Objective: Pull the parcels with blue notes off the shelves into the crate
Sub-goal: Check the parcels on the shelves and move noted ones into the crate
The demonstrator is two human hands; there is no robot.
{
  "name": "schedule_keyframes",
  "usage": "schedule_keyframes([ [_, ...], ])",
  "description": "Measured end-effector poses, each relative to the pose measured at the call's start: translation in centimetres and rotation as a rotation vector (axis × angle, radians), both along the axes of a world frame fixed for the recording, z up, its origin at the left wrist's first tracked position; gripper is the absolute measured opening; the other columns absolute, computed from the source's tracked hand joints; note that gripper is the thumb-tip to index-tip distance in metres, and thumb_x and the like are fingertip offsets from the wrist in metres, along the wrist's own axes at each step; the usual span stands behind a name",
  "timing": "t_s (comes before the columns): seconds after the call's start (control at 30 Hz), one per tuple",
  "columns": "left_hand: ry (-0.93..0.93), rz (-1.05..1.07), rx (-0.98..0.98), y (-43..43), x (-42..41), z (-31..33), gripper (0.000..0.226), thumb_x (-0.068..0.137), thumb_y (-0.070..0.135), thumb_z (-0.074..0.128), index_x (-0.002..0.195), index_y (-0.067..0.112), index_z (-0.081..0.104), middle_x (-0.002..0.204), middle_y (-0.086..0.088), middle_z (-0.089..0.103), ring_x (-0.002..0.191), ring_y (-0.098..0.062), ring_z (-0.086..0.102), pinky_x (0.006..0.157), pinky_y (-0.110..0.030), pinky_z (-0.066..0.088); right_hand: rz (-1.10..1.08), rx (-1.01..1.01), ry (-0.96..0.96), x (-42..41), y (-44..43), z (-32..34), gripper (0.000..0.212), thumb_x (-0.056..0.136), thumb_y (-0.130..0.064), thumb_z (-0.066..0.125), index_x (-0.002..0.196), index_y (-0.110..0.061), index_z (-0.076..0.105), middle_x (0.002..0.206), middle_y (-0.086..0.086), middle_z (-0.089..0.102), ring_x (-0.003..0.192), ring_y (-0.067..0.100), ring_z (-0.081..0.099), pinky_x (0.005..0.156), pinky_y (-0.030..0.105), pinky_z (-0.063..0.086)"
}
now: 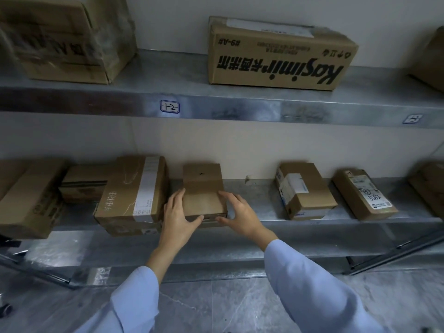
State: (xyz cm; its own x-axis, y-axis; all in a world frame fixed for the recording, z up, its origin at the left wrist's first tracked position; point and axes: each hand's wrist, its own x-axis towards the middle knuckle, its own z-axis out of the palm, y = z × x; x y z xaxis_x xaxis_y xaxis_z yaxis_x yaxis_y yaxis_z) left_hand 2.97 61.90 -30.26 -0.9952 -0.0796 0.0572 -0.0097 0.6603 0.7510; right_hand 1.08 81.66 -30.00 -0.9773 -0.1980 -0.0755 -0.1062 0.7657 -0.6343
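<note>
A small flat cardboard parcel (203, 191) lies on the lower metal shelf (254, 207), its front end near the shelf's edge. My left hand (177, 216) holds its left side, fingers along the edge and thumb across the front corner. My right hand (240, 213) holds its right side, fingers on the top edge and thumb at the front. No blue note shows on this parcel from here. The crate is out of view.
Left of the held parcel sits a larger taped box (131, 195), close against my left hand. To the right lie two labelled parcels (304, 191) (364, 194). The upper shelf (216, 109) carries a long printed box (278, 55) and a wrapped box (67, 37).
</note>
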Motion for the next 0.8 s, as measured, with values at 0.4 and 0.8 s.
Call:
schedule_keyframes([
  [0.4,-0.128,-0.114,0.089,-0.3,-1.7,2.0,0.105,0.071,0.033,0.086,0.153,0.024,0.02,0.146,-0.001,0.044,0.135,-0.021,0.041,0.11,-0.042,0.039,-0.114,-0.274,-0.091,-0.1,0.2,1.4,0.086,0.081,-0.027,0.08,0.151,-0.021,0.031,0.145,0.002,0.048,0.13,0.017,0.047,0.093,0.017,0.036],
  [0.8,-0.078,-0.139,0.248,1.9,-2.8,4.9,0.102,0.071,0.032,0.086,0.152,0.026,0.025,0.15,-0.003,0.038,0.134,-0.022,0.041,0.109,-0.045,0.04,-0.209,-0.439,-0.08,0.2,2.6,4.8,0.101,0.073,-0.018,0.086,0.153,-0.022,0.023,0.136,0.004,0.051,0.122,0.017,0.054,0.104,0.037,0.047],
])
